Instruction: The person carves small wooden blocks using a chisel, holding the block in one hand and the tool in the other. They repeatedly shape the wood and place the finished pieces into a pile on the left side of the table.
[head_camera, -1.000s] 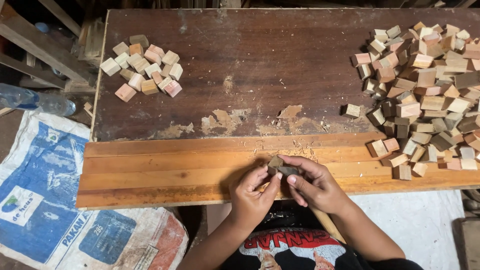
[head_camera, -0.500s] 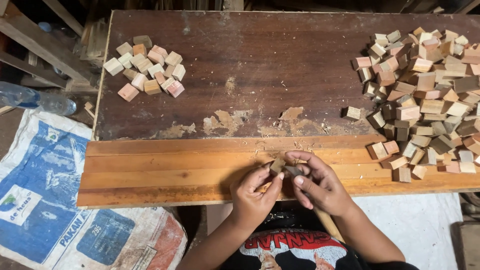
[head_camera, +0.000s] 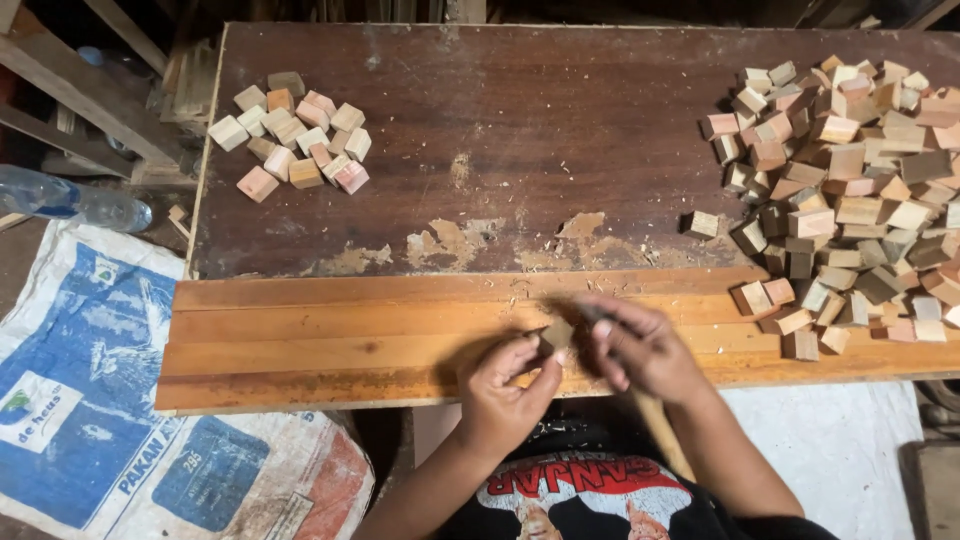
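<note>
Left hand (head_camera: 505, 395) is curled in, thumb and fingertips pinching a small wooden block (head_camera: 557, 333) right at the near edge of the counter (head_camera: 480, 150). Right hand (head_camera: 640, 345) sits just beside it, fingers bent over the block's far side and blurred; it seems to grip something small and dark, though what exactly I cannot tell. Both hands hover over the orange planks (head_camera: 330, 340) that run along the counter's front, with pale shavings scattered there. Out to the right, a big heap of wooden blocks (head_camera: 850, 190) spreads over the dark top and spills onto the planks. Far left corner, well apart, a small cluster of blocks (head_camera: 295, 140) lies together. Off the counter on the left, a clear plastic bottle (head_camera: 70, 200) lies on its side above a blue and white printed sack (head_camera: 110, 400).
</note>
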